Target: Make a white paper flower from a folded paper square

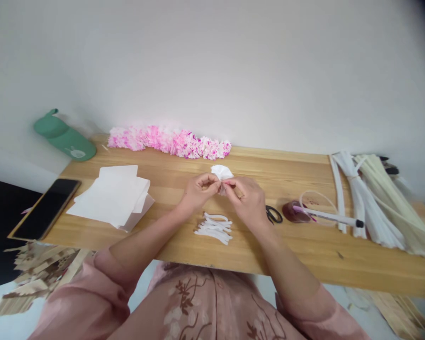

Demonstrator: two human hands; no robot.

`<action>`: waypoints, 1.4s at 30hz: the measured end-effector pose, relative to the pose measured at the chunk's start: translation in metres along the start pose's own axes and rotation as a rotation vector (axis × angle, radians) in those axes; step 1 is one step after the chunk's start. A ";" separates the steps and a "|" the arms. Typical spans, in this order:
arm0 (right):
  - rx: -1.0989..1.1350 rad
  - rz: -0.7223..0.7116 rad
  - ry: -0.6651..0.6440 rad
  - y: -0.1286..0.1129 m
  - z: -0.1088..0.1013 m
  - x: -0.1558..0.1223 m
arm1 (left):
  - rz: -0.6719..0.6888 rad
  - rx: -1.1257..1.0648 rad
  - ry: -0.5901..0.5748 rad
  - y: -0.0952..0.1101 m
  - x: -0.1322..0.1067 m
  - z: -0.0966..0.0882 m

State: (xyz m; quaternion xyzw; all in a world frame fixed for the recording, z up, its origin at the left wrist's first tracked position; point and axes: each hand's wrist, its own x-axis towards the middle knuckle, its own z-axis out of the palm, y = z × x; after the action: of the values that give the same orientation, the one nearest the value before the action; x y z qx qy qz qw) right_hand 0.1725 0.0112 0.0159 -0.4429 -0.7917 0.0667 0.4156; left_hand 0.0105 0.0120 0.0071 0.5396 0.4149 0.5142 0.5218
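Note:
My left hand [199, 189] and my right hand [247, 200] meet above the middle of the wooden table [304, 245]. Both pinch a small white folded tissue piece [221, 172] that fans out above the fingers. Just below the hands lies a small heap of short white pipe-cleaner pieces [215, 227]. Black scissors [273, 214] lie right beside my right wrist.
A stack of white tissue sheets [114, 194] lies at the left, a black phone [46, 208] at the left edge, a green bottle [63, 136] behind it. A row of pink-and-white tissue flowers [170, 140] lines the wall. A marker [328, 216], a small dish and long white stems [375, 198] lie to the right.

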 end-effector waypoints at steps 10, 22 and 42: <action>-0.018 0.004 -0.003 0.000 0.001 -0.001 | 0.018 -0.002 -0.007 0.000 0.000 0.000; 0.026 0.027 -0.045 0.000 -0.001 0.000 | 0.014 0.033 0.000 0.000 0.000 -0.001; 0.020 0.043 0.011 0.000 0.000 0.000 | -0.038 -0.078 -0.002 0.001 0.000 0.002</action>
State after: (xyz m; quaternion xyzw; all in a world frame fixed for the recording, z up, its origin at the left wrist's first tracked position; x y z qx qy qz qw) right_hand 0.1719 0.0113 0.0160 -0.4561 -0.7790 0.0810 0.4226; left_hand 0.0122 0.0114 0.0082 0.5115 0.4042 0.5193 0.5525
